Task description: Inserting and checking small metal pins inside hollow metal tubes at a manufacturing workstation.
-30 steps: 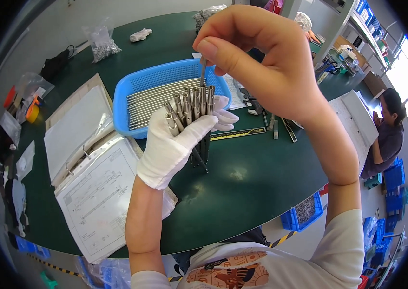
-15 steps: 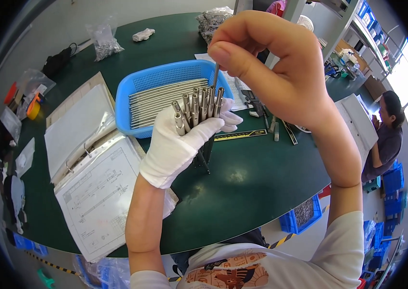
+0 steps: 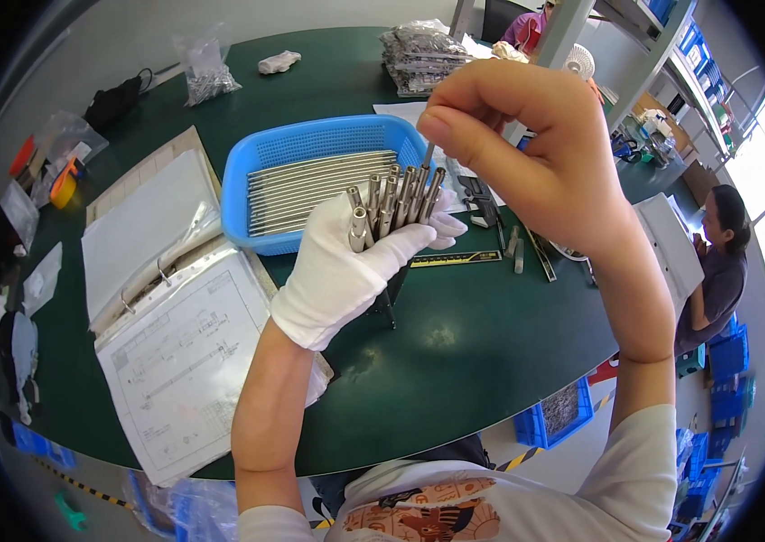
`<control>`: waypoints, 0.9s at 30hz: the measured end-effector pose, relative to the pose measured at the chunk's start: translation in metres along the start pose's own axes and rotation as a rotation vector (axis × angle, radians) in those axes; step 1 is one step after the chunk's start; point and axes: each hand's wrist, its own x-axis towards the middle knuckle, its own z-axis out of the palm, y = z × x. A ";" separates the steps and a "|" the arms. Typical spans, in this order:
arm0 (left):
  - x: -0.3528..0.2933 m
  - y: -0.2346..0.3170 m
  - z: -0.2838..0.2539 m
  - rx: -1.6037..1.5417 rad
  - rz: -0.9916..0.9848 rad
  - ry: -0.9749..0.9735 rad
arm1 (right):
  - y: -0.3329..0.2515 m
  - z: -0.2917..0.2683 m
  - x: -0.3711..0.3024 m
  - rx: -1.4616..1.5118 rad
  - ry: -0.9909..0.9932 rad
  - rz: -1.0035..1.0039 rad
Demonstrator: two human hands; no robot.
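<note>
My left hand point(image 3: 333, 266), in a white glove, is closed round a bundle of shiny metal tubes point(image 3: 389, 206). Their hollow ends point upward and their lower parts run down behind the glove toward the table. Above them my bare right hand point(image 3: 541, 158) pinches a thin metal rod point(image 3: 429, 155) between thumb and forefinger. The rod's lower end meets the top of one tube at the right side of the bundle; whether it goes inside is too small to tell. Behind the glove stands a blue plastic basket point(image 3: 236, 185) with several long, slim metal rods point(image 3: 319, 191) lying side by side.
A binder with a technical drawing point(image 3: 186, 357) lies open at the left. Calipers point(image 3: 475, 194), a ruler point(image 3: 455, 258) and paper sheets lie right of the basket. Bagged metal parts point(image 3: 419, 56) stand at the back. Another person point(image 3: 721, 262) sits at the right.
Both hands and the tube bundle appear farther right in the picture. My right hand has come down closer to the tubes, and less of the thin rod shows above them.
</note>
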 end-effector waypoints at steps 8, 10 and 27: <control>0.001 -0.001 -0.001 0.037 -0.009 -0.014 | -0.003 0.003 0.000 0.039 0.140 -0.001; 0.000 -0.001 -0.001 0.026 -0.018 -0.012 | -0.003 0.005 0.000 0.078 0.101 -0.005; -0.001 0.004 -0.003 0.134 -0.040 -0.044 | 0.007 0.011 -0.001 -0.105 0.104 -0.238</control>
